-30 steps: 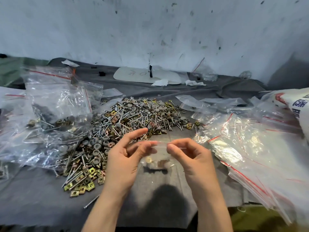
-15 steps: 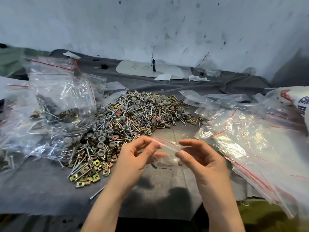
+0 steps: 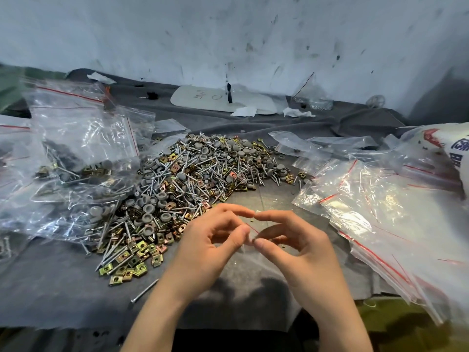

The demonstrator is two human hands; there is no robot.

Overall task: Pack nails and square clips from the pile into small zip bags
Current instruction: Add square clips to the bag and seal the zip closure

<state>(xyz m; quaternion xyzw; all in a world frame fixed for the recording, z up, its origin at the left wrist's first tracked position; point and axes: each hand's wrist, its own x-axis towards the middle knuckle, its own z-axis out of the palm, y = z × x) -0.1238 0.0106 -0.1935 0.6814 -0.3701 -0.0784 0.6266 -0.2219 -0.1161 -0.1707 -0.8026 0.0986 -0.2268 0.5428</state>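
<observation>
While they meet low over the near middle of the table, the left hand [image 3: 210, 242] and right hand [image 3: 299, 250] each pinch a small zip bag [image 3: 252, 228] between curled thumb and fingertips; its clear film barely shows. Just beyond, to the left, the pile [image 3: 190, 179] of nails and square clips lies on grey cloth [image 3: 50, 288]. Filled bags [image 3: 76, 153] sit far left, and empty zip bags [image 3: 375, 212] lie at the right.
</observation>
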